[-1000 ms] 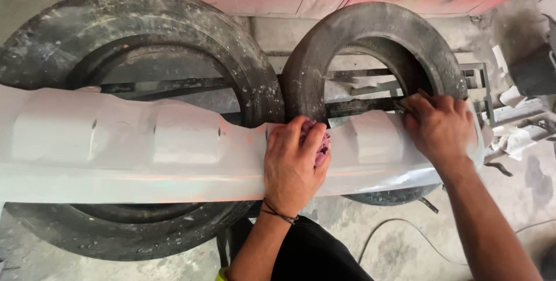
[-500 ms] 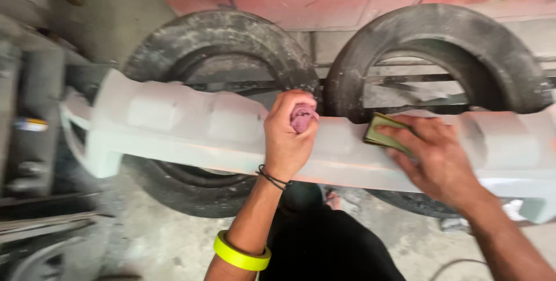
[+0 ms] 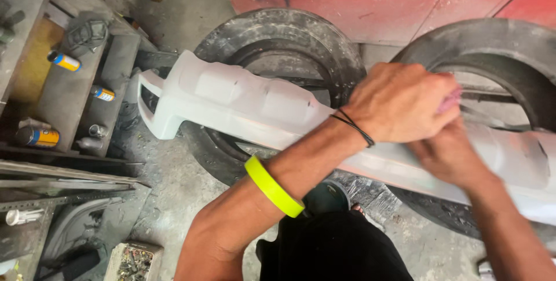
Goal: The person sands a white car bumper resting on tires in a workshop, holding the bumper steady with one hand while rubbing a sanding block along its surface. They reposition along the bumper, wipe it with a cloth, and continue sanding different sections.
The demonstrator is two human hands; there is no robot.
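Two black tyres [image 3: 278,32] [image 3: 492,43] stand against a red wall, carrying one white bumper [image 3: 243,98] laid across them. The left hand [image 3: 405,104] has its fingers curled tight on a small pink pad [image 3: 452,100]. The right hand [image 3: 449,153] rests blurred on the bumper, fingers' spread unclear. Three spray cans [image 3: 63,61] lie on the shelf

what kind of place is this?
Most likely an auto body or paint repair shop. A white car bumper lies across two worn tyres on a dusty concrete floor, and spray cans sit on a grimy shelf at the left.
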